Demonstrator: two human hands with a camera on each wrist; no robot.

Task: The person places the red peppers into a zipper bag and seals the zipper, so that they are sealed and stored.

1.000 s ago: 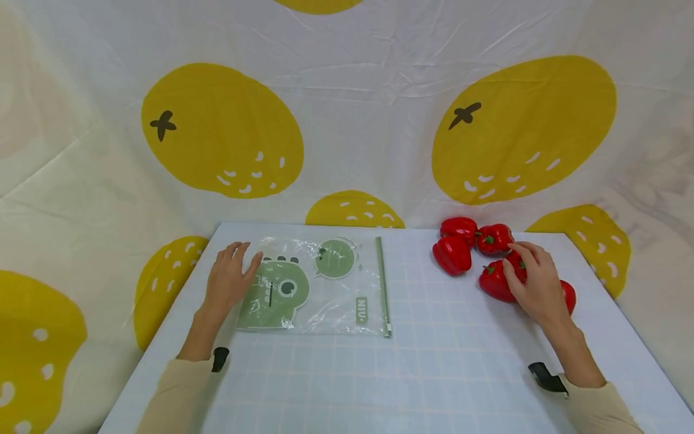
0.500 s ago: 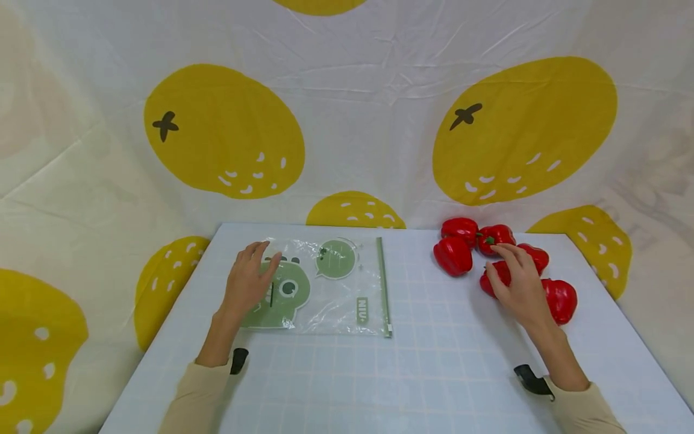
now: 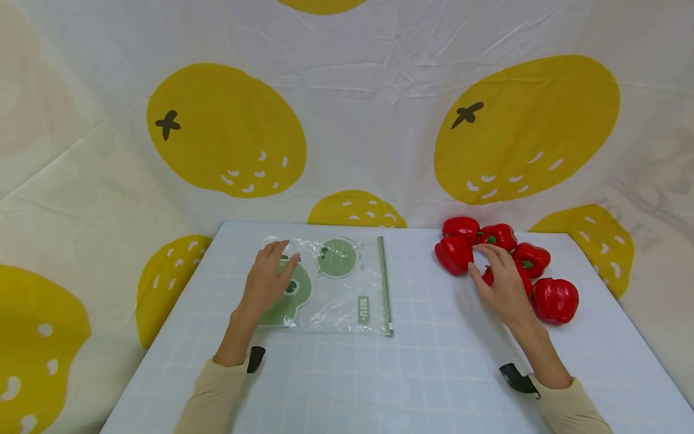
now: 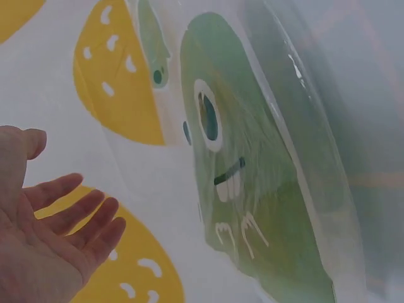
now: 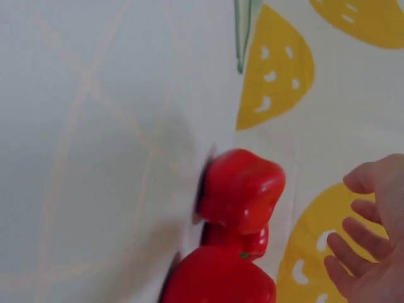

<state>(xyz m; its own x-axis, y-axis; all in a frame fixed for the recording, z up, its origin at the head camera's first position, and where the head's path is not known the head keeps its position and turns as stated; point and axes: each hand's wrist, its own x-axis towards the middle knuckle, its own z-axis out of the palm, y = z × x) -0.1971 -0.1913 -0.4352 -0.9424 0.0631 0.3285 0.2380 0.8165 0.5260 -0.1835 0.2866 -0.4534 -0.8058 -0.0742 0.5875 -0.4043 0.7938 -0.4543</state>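
Note:
My left hand (image 3: 269, 278) hovers over the left part of a clear zip bag (image 3: 336, 301) printed with a green cartoon dinosaur; its fingers are relaxed and hold nothing. The bag lies flat, its green slider strip (image 3: 385, 283) toward the right. In the left wrist view the dinosaur print (image 4: 252, 164) shows beside the loose fingers (image 4: 82, 214). My right hand (image 3: 503, 284) is above a group of red bell peppers (image 3: 555, 300), fingers gently bent with nothing between them. It partly covers one pepper. In the right wrist view, peppers (image 5: 243, 189) stand apart from the hand (image 5: 372, 240).
A pale blue checked table (image 3: 423, 374) carries the bag and peppers. Behind it hangs a white cloth (image 3: 368, 132) with large yellow fruit prints, which meets the table's back edge. More peppers (image 3: 454, 254) sit near that edge on the right.
Both hands have shifted inward: the left one moved right across the bag, and the right one moved left over the peppers, uncovering those on the right. Bag and peppers stay put.

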